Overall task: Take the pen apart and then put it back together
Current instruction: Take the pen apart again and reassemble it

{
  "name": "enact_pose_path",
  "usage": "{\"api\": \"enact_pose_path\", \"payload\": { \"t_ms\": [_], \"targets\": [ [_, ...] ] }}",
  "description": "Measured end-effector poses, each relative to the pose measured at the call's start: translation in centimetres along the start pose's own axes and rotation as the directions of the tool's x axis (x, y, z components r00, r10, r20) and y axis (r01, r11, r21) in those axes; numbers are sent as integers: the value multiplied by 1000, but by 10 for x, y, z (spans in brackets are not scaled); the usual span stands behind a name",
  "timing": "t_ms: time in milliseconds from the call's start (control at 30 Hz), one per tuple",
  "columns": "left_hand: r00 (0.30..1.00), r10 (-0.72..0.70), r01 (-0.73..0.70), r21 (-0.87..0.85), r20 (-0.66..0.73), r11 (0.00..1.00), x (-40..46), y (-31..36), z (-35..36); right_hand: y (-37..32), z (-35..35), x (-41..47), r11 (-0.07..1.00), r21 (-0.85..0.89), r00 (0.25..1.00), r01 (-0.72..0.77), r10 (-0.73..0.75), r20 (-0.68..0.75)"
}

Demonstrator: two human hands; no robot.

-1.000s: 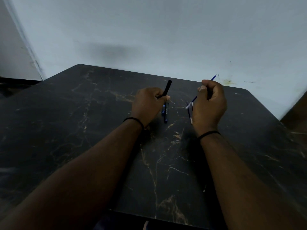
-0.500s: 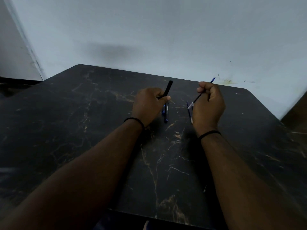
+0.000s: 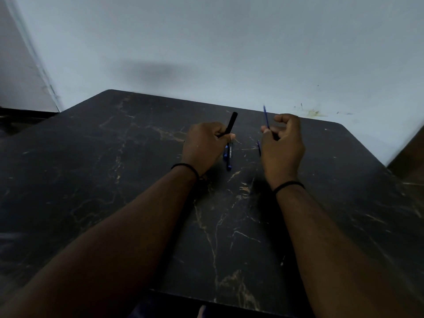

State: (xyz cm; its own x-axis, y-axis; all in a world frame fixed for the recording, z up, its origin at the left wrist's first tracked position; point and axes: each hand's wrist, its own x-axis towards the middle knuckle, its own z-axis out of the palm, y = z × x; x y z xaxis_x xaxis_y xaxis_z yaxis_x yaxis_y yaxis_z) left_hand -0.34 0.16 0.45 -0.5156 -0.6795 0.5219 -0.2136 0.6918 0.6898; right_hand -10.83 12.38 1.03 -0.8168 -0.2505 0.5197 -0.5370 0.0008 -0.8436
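Head view. Left hand [image 3: 206, 145] is curling around a black pen barrel [image 3: 230, 125], fingers and thumb closed on its lower end; the barrel is angling up and away toward the far edge of the table [image 3: 91, 180], its free end raised above the surface. Right hand [image 3: 282, 143] is pinching a thin blue ink refill [image 3: 266, 117] between thumb and forefinger; the other fingers are curling loosely above the pinch. The refill is standing nearly upright, its tip pointing toward the wall [image 3: 206, 42], slightly blurred.

Both hands are hovering over the far half of the table, well apart from each other, the two parts not touching. Each wrist is wearing a thin black band [image 3: 185, 167].

On the dark marble-patterned tabletop, just beside the left hand on its right side, a dark blue pen [image 3: 229, 157] with pale lettering is lying lengthwise, pointing toward the far edge. Another blue piece is lying against its left side, mostly hidden by the hand; cannot tell what it is. A second thin blue piece [image 3: 259, 148] is showing at the left edge of the right hand, low near the surface, largely hidden.

The pale wall is running behind the table's far edge, with a yellowish stain [image 3: 314, 113] near the far right corner.
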Motion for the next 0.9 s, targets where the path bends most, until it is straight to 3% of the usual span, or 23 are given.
{"api": "enact_pose_path", "payload": {
  "t_ms": [200,500,667,900],
  "targets": [
    [1000,-9,9,-16,0,1000,-1,1,0,3,-4,2,968,-244,998,-51,56,16],
    [1000,-3,3,-2,-8,1000,0,0,0,5,-9,3,933,-328,984,-147,171,46],
    [1000,-2,2,4,-6,1000,0,0,0,4,-11,2,893,-438,963,-101,198,181],
    [1000,-2,2,-10,0,1000,-2,1,0,3,-7,1,843,-537,958,-38,184,221]
  ]
}}
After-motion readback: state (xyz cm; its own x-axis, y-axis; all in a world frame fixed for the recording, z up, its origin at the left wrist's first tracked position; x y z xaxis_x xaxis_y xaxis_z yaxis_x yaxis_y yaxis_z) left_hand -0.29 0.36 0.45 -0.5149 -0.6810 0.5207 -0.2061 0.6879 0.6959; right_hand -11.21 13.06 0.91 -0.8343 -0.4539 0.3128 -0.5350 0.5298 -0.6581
